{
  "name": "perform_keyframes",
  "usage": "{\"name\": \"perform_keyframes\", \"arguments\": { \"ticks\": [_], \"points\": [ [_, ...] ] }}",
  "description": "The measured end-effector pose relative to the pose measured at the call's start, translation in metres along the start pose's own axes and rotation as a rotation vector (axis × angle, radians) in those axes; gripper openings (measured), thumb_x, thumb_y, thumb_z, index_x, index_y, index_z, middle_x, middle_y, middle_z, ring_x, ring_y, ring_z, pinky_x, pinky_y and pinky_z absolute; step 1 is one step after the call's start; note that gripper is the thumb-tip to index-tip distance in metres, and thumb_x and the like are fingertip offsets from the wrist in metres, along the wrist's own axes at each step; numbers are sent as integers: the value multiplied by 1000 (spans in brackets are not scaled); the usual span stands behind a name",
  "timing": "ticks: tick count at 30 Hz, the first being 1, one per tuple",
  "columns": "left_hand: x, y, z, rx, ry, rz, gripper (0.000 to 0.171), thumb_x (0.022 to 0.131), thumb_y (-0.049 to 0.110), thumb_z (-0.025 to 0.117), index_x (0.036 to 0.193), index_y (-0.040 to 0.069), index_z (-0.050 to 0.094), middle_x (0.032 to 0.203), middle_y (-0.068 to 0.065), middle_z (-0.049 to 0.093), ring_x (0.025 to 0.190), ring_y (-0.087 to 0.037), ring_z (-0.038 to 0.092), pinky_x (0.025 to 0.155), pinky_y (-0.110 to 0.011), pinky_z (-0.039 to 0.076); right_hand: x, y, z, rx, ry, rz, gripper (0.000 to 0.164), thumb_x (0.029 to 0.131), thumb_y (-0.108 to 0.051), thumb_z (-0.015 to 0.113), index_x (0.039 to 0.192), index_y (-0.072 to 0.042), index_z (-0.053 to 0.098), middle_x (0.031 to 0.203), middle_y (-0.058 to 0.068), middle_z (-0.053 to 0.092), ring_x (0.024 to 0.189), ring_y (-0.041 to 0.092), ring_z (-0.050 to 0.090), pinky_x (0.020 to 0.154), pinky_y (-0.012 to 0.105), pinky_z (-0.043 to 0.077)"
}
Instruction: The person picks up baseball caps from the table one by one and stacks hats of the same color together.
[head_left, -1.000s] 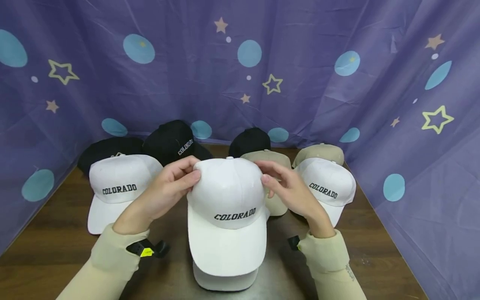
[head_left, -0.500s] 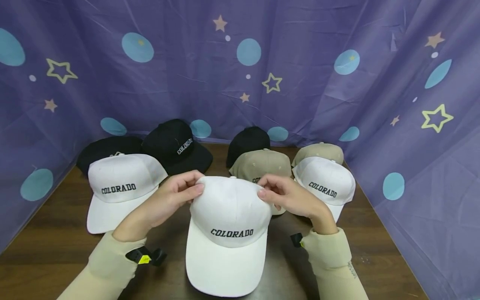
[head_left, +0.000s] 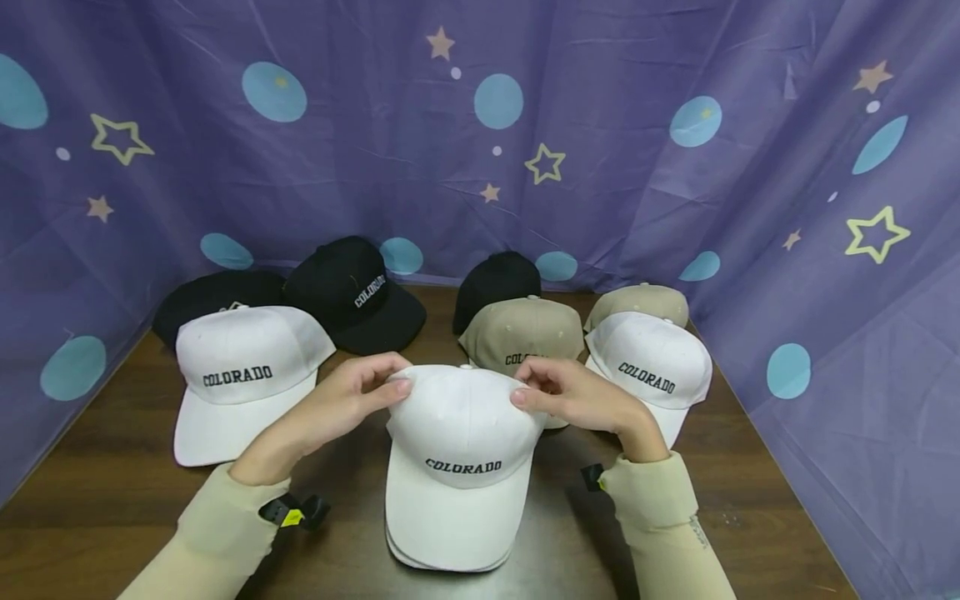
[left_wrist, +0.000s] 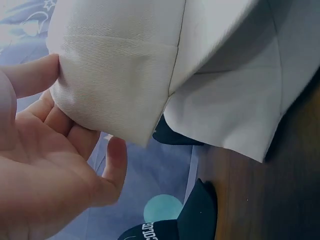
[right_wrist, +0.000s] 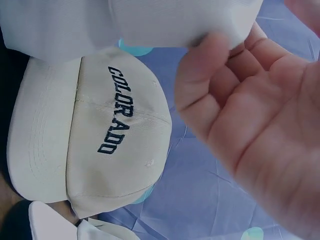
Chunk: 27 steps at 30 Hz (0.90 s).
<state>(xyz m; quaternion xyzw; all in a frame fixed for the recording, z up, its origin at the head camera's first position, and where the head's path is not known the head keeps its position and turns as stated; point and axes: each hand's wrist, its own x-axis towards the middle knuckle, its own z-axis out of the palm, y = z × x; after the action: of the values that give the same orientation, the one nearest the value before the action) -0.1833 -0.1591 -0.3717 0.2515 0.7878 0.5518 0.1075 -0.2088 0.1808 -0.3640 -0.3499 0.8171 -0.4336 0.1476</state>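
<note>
Two-handed, pinches the upper white cap point(head_left: 465, 425) between fingers point(head_left: 390, 392) of left hand point(head_left: 330, 408) and right hand point(head_left: 588, 400). Holds it over the lower white cap point(left_wrist: 230, 107).

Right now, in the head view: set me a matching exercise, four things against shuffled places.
1. Held cap
2. Tan cap showing letters
3. Rightmost white cap
4. Purple curtain

A. Just in front of the rear tan cap
B. Hangs behind the table
C. Pinched by left grip and right grip
D. Just in front of a black cap

Pairs: 1-C, 2-D, 3-A, 4-B
</note>
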Motion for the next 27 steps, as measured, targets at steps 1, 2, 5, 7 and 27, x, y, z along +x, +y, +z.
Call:
{"name": "perform_keyframes", "arguments": {
  "ticks": [1,2,5,7,27],
  "points": [
    [0,0,0,13,4,-1,15,97,29,57,109,21,62,104,-3,61,97,-20,54,82,-42,47,0,0,0,-11,5,0,11,95,-32,61,96,-21,60,73,-3,55,64,15,50,55,28,42],
    [0,0,0,32,8,-2,15,97,30,58,109,23,62,104,-2,62,96,-19,54,81,-42,47,0,1,0,-23,9,-1,11,95,-33,61,97,-22,61,74,-3,56,66,14,51,57,28,42],
    [1,-1,-1,80,5,3,14,97,32,59,108,26,62,102,0,62,94,-17,55,79,-43,48,-1,1,-1,-28,7,4,11,94,-34,62,98,-24,62,76,-4,59,69,14,53,58,29,45],
    [1,-4,-1,115,-1,12,13,96,33,59,107,27,62,100,2,62,93,-17,54,77,-41,49,-2,2,-2,-22,-3,4,11,93,-33,64,99,-24,62,77,-3,60,69,14,54,58,30,46],
    [5,-2,2,204,-49,-23,10,96,19,59,105,15,61,89,-5,61,84,-23,55,70,-34,48,2,22,0,91,-138,-80,30,87,-21,72,114,-15,59,88,6,62,78,21,59,69,34,50]
  ]
}}
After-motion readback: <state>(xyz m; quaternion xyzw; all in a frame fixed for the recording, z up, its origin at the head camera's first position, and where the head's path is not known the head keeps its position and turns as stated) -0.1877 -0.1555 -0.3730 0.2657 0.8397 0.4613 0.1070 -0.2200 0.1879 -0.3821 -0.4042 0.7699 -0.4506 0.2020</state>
